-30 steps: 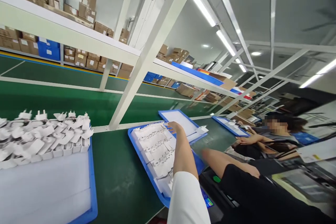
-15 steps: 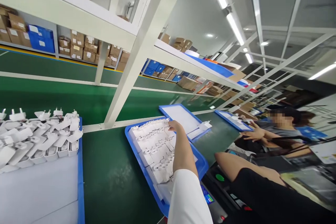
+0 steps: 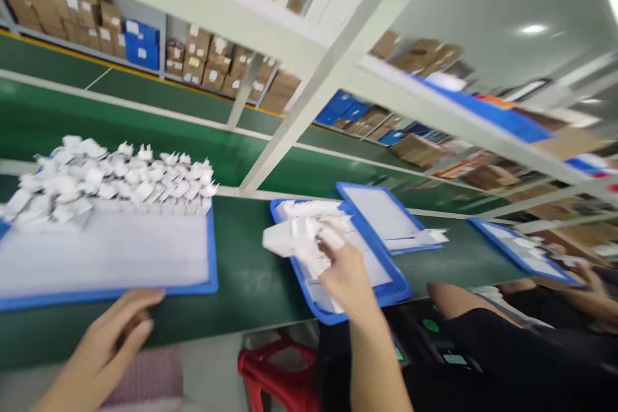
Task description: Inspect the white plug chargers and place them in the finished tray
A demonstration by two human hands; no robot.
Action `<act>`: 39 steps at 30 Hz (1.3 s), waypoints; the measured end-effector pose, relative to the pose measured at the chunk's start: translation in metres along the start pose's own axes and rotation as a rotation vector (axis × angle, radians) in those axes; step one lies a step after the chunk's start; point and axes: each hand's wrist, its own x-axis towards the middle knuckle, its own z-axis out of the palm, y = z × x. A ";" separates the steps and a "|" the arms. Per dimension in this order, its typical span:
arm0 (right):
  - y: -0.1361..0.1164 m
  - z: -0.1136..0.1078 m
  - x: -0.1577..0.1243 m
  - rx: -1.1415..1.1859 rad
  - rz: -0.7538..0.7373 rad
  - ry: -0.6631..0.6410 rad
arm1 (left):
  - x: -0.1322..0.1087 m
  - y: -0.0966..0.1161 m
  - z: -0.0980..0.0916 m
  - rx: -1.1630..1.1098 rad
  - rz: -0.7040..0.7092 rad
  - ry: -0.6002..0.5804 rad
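My right hand (image 3: 340, 267) is closed on white plug adapters (image 3: 284, 238), blurred by motion, over the middle blue-rimmed tray (image 3: 333, 317). How many it holds I cannot tell. More white plug adapters (image 3: 313, 208) stand in rows at that tray's far side. On the left, a larger blue-rimmed tray (image 3: 215, 270) carries a crowded heap of white two-pin plug adapters (image 3: 140, 174) along its back, with bare white lining in front. My left hand (image 3: 113, 341) rests at the table edge by this tray's front rim, fingers stretched and thumb apart, holding nothing.
Behind the middle tray lies another blue-rimmed tray (image 3: 381, 199) with a few white pieces at its corner. A pale frame post (image 3: 290, 135) rises from the table's back edge. Below stands a red stool (image 3: 277, 367). Co-workers sit to the right, beside a further tray (image 3: 521, 251).
My view has swung left and my left hand has come into sight. My right hand, earlier reaching among the tray's rows, is now raised nearer with white plug adapters in it.
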 end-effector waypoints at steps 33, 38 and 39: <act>-0.225 0.195 -0.178 1.091 0.480 -0.238 | -0.083 -0.048 -0.062 -0.196 0.478 -0.096; -0.220 0.205 -0.173 1.169 0.448 -0.256 | -0.078 -0.050 -0.063 -0.267 0.383 -0.089; -0.218 0.207 -0.171 1.141 0.464 -0.278 | -0.076 -0.051 -0.062 -0.291 0.340 -0.086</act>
